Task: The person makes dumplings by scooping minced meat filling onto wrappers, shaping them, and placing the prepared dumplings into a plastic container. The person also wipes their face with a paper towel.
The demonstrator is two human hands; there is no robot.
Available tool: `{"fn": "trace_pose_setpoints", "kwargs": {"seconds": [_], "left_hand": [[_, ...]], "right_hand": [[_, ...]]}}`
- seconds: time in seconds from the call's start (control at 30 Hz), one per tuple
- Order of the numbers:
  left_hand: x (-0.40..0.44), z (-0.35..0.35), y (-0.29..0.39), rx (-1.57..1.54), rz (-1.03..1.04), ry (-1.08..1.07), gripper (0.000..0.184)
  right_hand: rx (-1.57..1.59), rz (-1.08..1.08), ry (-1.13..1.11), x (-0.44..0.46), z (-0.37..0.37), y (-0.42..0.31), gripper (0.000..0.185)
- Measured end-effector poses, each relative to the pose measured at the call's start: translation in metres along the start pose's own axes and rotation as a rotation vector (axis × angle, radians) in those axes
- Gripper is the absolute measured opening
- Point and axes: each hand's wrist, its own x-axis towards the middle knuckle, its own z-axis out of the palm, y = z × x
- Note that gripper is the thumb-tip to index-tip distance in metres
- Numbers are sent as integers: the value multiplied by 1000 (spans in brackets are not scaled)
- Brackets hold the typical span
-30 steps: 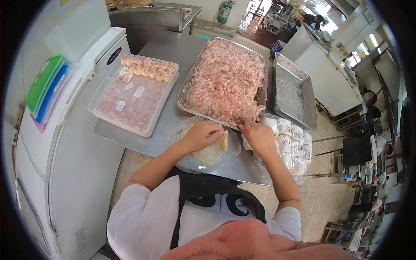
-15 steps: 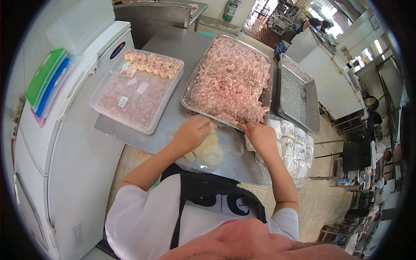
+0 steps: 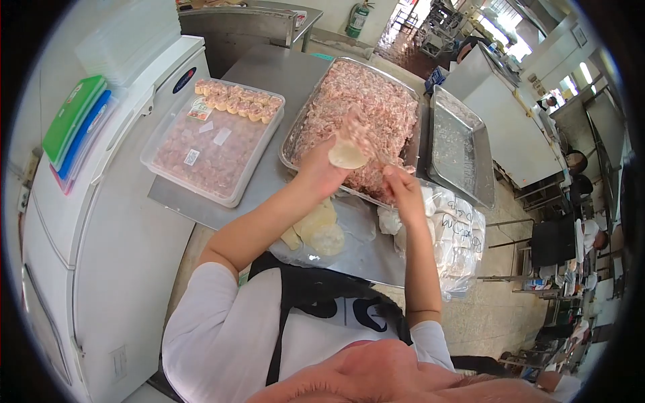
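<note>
My left hand (image 3: pixel 320 169) holds a round pale dumpling wrapper (image 3: pixel 347 155) over the near left part of a metal tray (image 3: pixel 287 149) heaped with raw minced meat (image 3: pixel 363 94). Beside it, my right hand (image 3: pixel 404 191) is closed at the tray's near right corner. A thin thing with meat on it seems to stick out from those fingers, but blur hides its kind. Below my left forearm, a stack of wrappers (image 3: pixel 322 228) lies on a plastic sheet. To the left, a clear plastic box (image 3: pixel 235 198) carries rows of filled dumplings (image 3: pixel 238 101) on its far end.
An emptied-looking metal tray (image 3: pixel 463 154) with residue stands on the right. Plastic-wrapped white packs (image 3: pixel 457 235) lie at the near right of the steel table (image 3: pixel 269 64). A white freezer (image 3: pixel 127 221) flanks the left, with green and blue lids (image 3: pixel 74 124) on it.
My left hand has risen from the wrapper stack to above the meat, now with a wrapper in it. My right hand has moved slightly up beside it.
</note>
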Motion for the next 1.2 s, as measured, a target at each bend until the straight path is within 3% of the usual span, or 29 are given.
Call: {"fn": "trace_pose_setpoints", "kwargs": {"seconds": [0.07, 0.13, 0.17, 0.23, 0.3, 0.37, 0.47, 0.53, 0.57, 0.63, 0.73, 0.77, 0.8, 0.83, 0.87, 0.9, 0.93, 1.0, 1.13, 1.2], "left_hand": [[2, 23, 1, -71, 32, 24, 49], [9, 19, 7, -143, 64, 52, 55], [18, -1, 11, -117, 104, 21, 63], [24, -16, 14, -87, 148, -8, 71], [25, -12, 17, 3, 224, 176, 82], [18, -2, 16, -31, 144, 141, 82], [16, 5, 18, -73, 76, 185, 79], [16, 5, 24, -81, 99, 260, 77], [14, 4, 26, -51, 88, 255, 71], [16, 3, 26, -24, 76, 250, 66], [28, -11, 24, -21, 130, 252, 55], [31, -28, 31, -66, 66, 117, 49], [26, -23, 38, -105, -2, -18, 44], [22, -17, 39, -102, -2, -22, 44], [17, -10, 38, 87, 10, -51, 42], [8, 3, 38, 274, 23, -80, 46], [3, 7, 40, 274, 24, -81, 46], [-4, 12, 47, 1078, 225, -287, 67], [-7, 16, 61, 1310, 241, -371, 70], [4, 15, 68, 1508, 300, -637, 59]], "right_hand": [[29, -16, 25, 2, 8, 11, 32], [-435, -416, 112, 3, 13, 22, 27], [-435, -419, 108, 0, 3, 17, 27], [-1020, -331, -26, -15, -19, -19, 27], [-968, -399, 42, -20, -7, -27, 27], [-917, -454, 119, -18, -3, -21, 26], [-994, -517, 12, -10, -8, -17, 26], [-1227, -277, -13, -29, -9, -67, 23], [-1226, -278, -11, -29, -2, -65, 23], [-1041, -497, 107, -27, 11, -50, 21], [-1026, -548, 53, -14, 10, -24, 21], [-1028, -556, 48, -10, 4, -26, 21], [-824, -652, 42, -9, -6, -27, 22], [-617, -741, 41, -8, -12, -30, 24], [-618, -745, 43, -10, -15, -32, 24], [-545, -479, 20, -16, -17, -37, 26], [-467, -213, -1, -22, -18, -42, 29], [-412, -138, -82, -27, -20, -48, 30], [-440, -57, -203, -42, -16, -74, 30], [-499, -180, -190, -41, -9, -69, 29]]}}
